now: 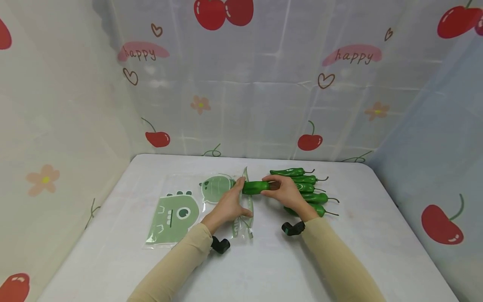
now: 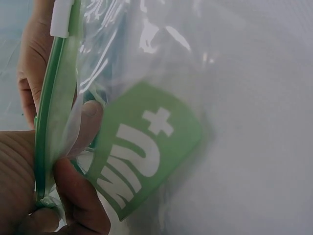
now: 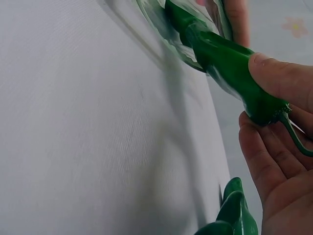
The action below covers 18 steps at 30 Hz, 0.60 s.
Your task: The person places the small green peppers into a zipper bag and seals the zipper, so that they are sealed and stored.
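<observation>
My right hand (image 1: 284,193) grips a green chili pepper (image 1: 253,187) near its stem end, thumb (image 3: 281,78) on one side and fingers underneath. The pepper's tip reaches into the mouth of a clear zip bag (image 1: 171,220) with green cartoon prints. My left hand (image 1: 228,207) holds the bag's mouth edge, its fingers (image 2: 80,196) bent round the green zip strip (image 2: 49,107). A white slider (image 2: 61,19) sits at one end of that strip. In the right wrist view the opening gapes around the pepper's tip.
Several more green peppers (image 1: 317,198) lie in a row at the right, partly behind my right hand, stems pointing right. The white table (image 1: 264,268) meets a printed curtain (image 1: 256,109) at its back edge. Dark wrist cameras (image 1: 293,229) are strapped on both wrists.
</observation>
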Tool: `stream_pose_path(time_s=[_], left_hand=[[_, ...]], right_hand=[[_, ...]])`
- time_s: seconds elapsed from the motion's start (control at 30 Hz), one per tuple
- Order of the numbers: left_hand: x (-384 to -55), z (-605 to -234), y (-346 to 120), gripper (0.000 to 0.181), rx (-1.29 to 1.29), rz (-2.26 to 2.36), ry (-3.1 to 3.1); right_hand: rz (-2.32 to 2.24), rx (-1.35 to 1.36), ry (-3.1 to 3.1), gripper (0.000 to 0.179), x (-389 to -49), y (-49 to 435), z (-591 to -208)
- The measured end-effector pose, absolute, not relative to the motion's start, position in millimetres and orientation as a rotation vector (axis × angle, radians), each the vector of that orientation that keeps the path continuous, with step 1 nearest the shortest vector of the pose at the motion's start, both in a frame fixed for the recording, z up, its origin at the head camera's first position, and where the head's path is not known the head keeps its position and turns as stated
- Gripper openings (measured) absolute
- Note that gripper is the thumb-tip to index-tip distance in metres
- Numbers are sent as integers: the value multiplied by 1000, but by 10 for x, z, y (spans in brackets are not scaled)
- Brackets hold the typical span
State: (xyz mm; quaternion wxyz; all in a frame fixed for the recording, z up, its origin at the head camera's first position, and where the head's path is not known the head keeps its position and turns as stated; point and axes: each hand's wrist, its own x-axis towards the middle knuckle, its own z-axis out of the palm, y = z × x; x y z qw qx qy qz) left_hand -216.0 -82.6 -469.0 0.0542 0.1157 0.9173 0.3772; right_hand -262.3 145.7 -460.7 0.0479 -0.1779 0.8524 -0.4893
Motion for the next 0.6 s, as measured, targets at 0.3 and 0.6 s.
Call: stream_pose_path(time_s=[0.3, 0.6], left_hand=[[-2172, -4683, -820, 129, 361, 1135, 2795], [-2165, -4654, -822, 129, 366, 1132, 2797]], right_hand=[[-1452, -545, 2593, 50, -2680, 1330, -4595], [-1454, -531, 2549, 50, -2711, 1240, -4590]])
